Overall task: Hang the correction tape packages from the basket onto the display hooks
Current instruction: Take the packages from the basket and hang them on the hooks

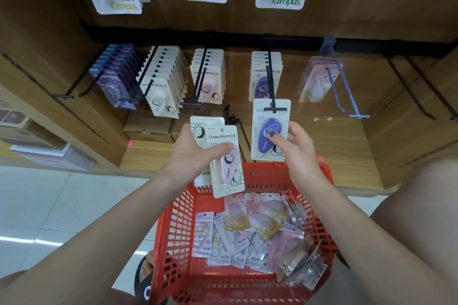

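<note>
the right hand (298, 148) pinches a purple correction tape package (270, 131) whose top sits at the black display hook's (272, 86) tip. the left hand (195, 153) grips a pink correction tape package (226, 161) with another behind it, above the red basket's (173, 218) far rim.

We see open air above the red basket (173, 218), below the hook row. Beyond it, packed black hooks (198, 82) block entry; right of these, the blue hook (343, 82) is nearly bare.

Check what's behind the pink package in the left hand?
Behind the pink package in the left hand sits a second cream package; only its top and bottom edge show, so its tape colour is hidden.
</note>
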A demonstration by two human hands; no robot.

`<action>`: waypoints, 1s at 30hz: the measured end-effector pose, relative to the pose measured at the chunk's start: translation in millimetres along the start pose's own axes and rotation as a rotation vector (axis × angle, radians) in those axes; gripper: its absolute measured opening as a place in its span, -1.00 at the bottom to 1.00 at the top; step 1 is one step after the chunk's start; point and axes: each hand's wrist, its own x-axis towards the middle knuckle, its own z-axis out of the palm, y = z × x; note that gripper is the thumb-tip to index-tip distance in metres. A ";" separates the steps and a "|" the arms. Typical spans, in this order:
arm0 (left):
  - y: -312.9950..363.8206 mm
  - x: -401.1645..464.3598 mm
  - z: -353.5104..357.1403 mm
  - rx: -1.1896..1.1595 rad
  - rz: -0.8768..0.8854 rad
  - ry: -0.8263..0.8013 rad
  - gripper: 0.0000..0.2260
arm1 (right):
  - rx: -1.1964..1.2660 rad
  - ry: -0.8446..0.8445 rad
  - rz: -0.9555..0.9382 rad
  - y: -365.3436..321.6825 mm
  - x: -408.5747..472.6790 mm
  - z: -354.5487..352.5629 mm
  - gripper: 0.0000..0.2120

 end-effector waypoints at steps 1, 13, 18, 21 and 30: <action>0.2 0.5 0.7 0.001 0.000 -0.005 -0.39 | -0.003 0.012 0.021 -0.4 4.2 1.0 -0.78; 8.5 -0.1 -5.3 -0.054 -0.006 -0.015 -0.41 | 0.208 0.132 0.320 -28.5 107.3 28.4 -0.30; 9.0 -3.2 -14.4 -0.069 -0.001 0.002 -0.35 | 0.206 0.090 0.447 -23.3 103.4 25.2 -0.30; 7.9 -3.6 -19.7 -0.084 -0.008 0.027 -0.37 | 0.057 0.076 0.488 -14.4 73.4 34.5 -0.33; 3.8 -6.8 -32.0 -0.109 0.037 0.077 -0.52 | 0.205 -0.567 0.450 -22.5 -25.4 88.0 -0.67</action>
